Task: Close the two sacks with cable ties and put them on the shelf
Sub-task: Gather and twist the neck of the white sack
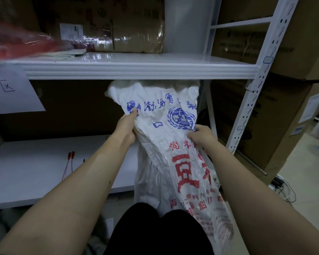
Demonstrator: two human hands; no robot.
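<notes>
A white woven sack (166, 137) with blue and red print stands upright in front of me, between my knees and the shelf; its crumpled open mouth reaches up to the middle shelf board. My left hand (126, 127) grips the sack's left side below the mouth, fingers curled into the fabric. My right hand (203, 136) pinches the fabric on its right side. Red cable ties (69, 163) lie on the lower shelf board (35, 173) to the left, apart from both hands. I see only one sack.
The white metal shelf has a middle board (136, 69) carrying a taped cardboard box (118, 24) and a red plastic bag (17, 43). A paper sheet (9, 91) hangs at left. Cardboard boxes (265, 116) stand right of the upright post (254, 89). Cables lie on the floor at right.
</notes>
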